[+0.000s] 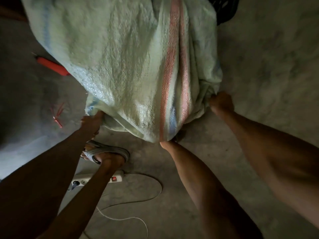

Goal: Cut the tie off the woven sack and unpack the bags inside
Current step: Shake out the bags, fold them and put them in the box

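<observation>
A large pale green woven sack (120, 54) with a pink stripe and a blue patch fills the upper middle of the view. It stretches away from me over the concrete floor. My left hand (92, 120) is clenched on the sack's near left corner. My right hand (221, 102) is clenched on bunched fabric at its near right corner. The near edge sags between my hands. Red tie scraps (57, 114) lie on the floor to the left. The bags inside are hidden.
A red-handled tool (51, 65) lies on the floor, partly under the sack's left side. My sandalled left foot (107, 155) stands by a white power strip (96, 180), whose cord (138, 199) loops across the floor. A dark basket (226, 9) sits behind the sack at top right.
</observation>
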`<state>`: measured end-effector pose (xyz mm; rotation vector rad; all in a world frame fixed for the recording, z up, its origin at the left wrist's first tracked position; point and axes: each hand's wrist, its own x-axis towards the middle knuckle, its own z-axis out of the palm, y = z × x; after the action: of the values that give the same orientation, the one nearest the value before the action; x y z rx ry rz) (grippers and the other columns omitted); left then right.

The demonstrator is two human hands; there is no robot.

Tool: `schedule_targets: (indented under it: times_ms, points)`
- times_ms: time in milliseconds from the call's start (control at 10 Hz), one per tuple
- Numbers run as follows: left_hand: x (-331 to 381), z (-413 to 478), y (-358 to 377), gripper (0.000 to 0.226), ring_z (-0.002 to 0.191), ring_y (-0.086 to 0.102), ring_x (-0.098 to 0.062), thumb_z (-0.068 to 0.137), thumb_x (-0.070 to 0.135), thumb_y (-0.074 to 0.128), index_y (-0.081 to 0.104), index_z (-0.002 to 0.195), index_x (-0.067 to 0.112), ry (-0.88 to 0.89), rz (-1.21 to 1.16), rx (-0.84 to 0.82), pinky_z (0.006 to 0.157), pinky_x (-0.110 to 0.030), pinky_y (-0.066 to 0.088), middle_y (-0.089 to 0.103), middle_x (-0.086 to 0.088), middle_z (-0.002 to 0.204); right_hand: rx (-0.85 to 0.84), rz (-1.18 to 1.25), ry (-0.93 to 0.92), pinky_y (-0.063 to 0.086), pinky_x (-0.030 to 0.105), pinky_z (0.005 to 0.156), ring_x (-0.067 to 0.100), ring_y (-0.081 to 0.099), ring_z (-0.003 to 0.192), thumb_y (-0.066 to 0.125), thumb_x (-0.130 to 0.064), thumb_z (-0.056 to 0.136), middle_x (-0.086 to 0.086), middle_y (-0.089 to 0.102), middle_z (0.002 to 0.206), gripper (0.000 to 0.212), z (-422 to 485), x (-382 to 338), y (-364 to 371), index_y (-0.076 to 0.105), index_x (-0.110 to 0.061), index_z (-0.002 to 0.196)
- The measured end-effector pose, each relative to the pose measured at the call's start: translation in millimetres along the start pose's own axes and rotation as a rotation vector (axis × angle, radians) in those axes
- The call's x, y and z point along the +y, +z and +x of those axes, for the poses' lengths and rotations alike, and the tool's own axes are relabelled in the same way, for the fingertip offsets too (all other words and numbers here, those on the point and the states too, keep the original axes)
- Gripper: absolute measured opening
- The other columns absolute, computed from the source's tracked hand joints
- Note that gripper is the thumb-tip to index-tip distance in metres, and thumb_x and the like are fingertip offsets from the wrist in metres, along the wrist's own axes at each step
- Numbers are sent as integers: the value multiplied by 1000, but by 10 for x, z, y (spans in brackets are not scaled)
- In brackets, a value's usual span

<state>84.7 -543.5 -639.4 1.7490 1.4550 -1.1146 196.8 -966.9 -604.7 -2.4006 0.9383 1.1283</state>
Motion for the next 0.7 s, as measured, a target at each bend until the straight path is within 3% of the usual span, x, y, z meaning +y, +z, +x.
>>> schedule_targets:
  times_ms: [100,200,300,400,500,600,700]
  points:
    - [204,-602,-209,43,59,57,-28,90,52,56,54,84,10,103,154,13,32,-18,36,57,-17,80,-117,18,-21,47,45,98,42,58,123,41,-30,104,29,62,128,45,-588,-166,-146,63,6,118]
    - [564,-1384,-500,36,84,53,-30,100,32,50,49,69,15,185,240,29,53,-22,35,56,-18,93,-128,2,-66,48,40,98,39,57,124,41,-25,103,26,62,130,41,-1280,-490,-602,66,5,115]
    - [1177,-2643,-1028,30,86,51,-28,102,19,46,50,73,15,259,237,-15,55,-21,34,54,-17,96,-197,-1,-86,47,41,104,39,54,129,41,-13,103,25,60,134,34,-2297,-860,-1358,62,4,124]
    - [1471,-3425,-1516,18,75,50,-27,104,25,45,51,96,10,387,171,-35,56,-21,33,52,-16,98,-155,71,-152,50,39,91,36,65,113,46,-12,98,26,69,116,31,-2852,-855,-2002,65,7,115]
    - [1694,-4213,-1983,35,53,44,-19,104,30,46,55,76,11,429,50,-1,49,-22,35,53,-11,73,-122,285,-60,46,34,67,25,61,78,50,-20,97,21,63,83,31,-3418,-812,-2608,64,3,81]
    - [1781,-4756,-2478,39,41,39,-15,100,33,52,57,65,15,443,-114,-3,42,-15,28,48,-3,55,-65,476,-42,38,28,49,24,53,53,49,-21,96,17,58,67,34,-3793,-829,-3127,57,-6,66]
    - [1907,-5249,-2971,35,36,34,-13,98,27,54,55,64,15,505,-240,33,43,-14,24,44,-5,56,-45,593,-88,32,20,42,20,47,48,49,-20,96,11,54,59,29,-4138,-1042,-3637,56,-9,70]
